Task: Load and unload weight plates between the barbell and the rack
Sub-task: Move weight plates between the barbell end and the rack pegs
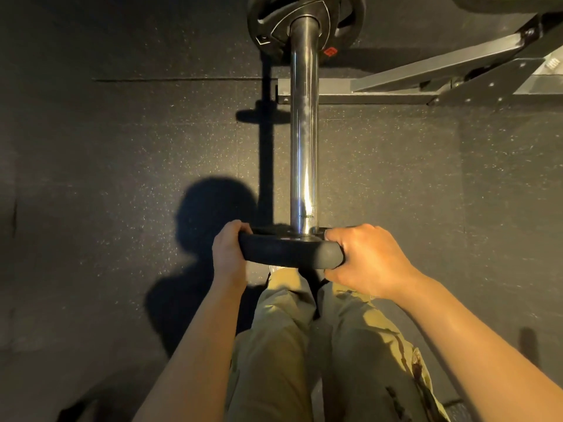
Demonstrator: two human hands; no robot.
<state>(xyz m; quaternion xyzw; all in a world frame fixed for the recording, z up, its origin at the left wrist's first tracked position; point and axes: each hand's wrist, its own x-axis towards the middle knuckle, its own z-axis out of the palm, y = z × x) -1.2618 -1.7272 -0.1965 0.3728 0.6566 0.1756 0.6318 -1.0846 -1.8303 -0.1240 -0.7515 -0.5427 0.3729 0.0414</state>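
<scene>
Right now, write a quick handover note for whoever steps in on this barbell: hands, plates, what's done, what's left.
Left hand: grips the left edge of the small black plate.
Right hand: grips its right edge.
The small black plate sits at the near end of the barbell sleeve, with the sleeve through its hole.
A larger plate is already seated at the far end of the sleeve.
The rack frame lies to the right.
Whether this plate is going on or coming off cannot be told from one picture.
Left: slide it home or pull it free.
</scene>
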